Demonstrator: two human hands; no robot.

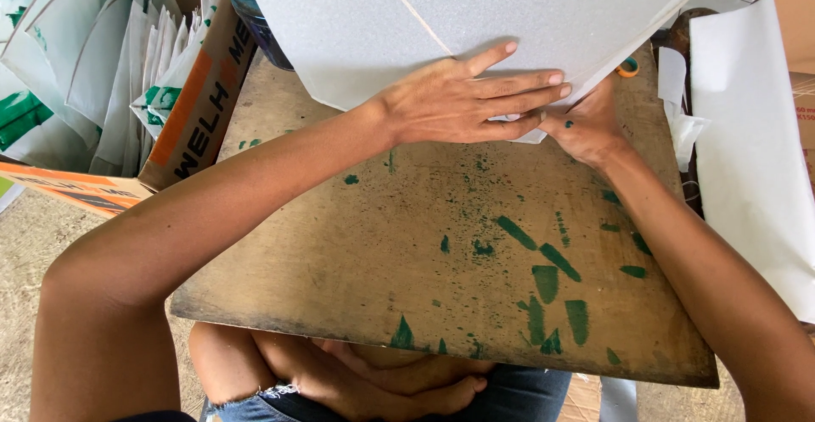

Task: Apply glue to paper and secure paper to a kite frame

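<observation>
1. Green-smeared wooden board point(407, 261) is lying across the person's lap.
2. Left hand point(463, 99) is pressing flat, fingers spread, on a white paper sheet point(475, 14) at the board's far edge.
3. Right hand point(586, 125) is pinching the sheet's folded corner.
4. Cardboard box point(199, 108) of white bags is crowding the left; stacked paper point(747, 150) is lying right.

The sheet point(475, 6) runs off the frame's top; it hides my right fingertips, and the upper-left box point(199, 108) is cropped.
</observation>
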